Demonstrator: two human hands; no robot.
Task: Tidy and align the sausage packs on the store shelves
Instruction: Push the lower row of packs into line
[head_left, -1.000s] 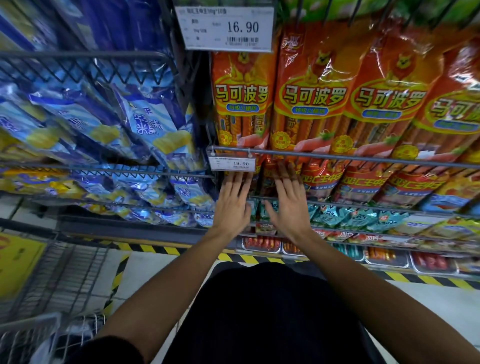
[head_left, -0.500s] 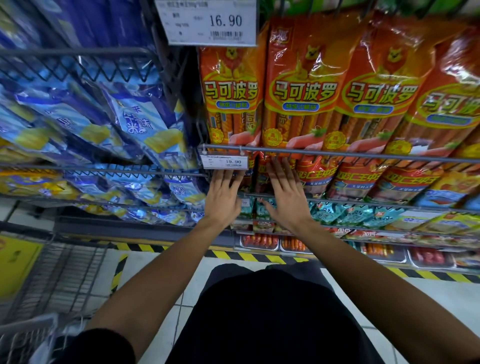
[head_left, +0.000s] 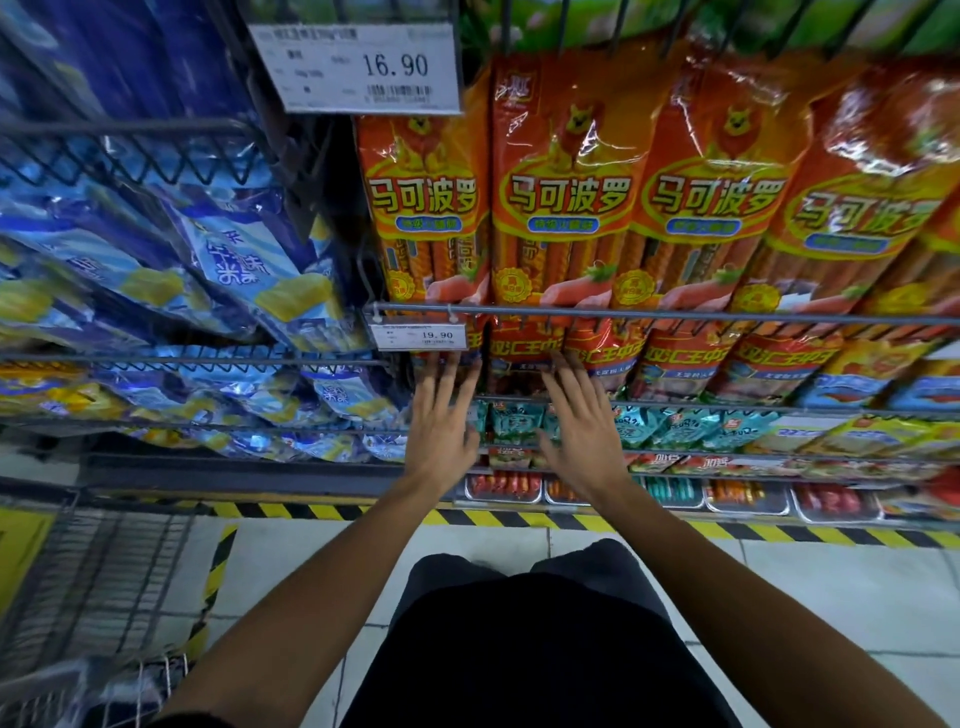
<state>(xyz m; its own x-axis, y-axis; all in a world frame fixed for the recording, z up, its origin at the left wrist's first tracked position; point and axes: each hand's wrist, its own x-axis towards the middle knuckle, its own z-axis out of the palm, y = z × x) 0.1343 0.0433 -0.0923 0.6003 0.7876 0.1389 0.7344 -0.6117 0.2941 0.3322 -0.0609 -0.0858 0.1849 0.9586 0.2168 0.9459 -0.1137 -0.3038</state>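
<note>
Tall orange sausage packs (head_left: 563, 197) hang in a row on the upper wire shelf. Below the wire rail (head_left: 675, 316) stands a second row of red sausage packs (head_left: 685, 364). My left hand (head_left: 441, 415) and my right hand (head_left: 579, 421) are both flat with fingers spread, their fingertips against the leftmost red packs just under the rail and the 19.90 price tag (head_left: 418, 336). Neither hand grips a pack. The packs behind my hands are partly hidden.
Blue snack bags (head_left: 223, 275) fill wire shelves on the left. A 16.90 price tag (head_left: 358, 67) hangs at the top. Teal packets (head_left: 675, 426) and trays of small sausages (head_left: 748, 493) sit on lower shelves. Yellow-black floor tape (head_left: 322, 512) runs along the shelf base. A wire cart (head_left: 78, 597) stands at lower left.
The view has shifted so the shelves appear lower and further right. Both hands stay flat on the lower red packs, now slightly further apart.
</note>
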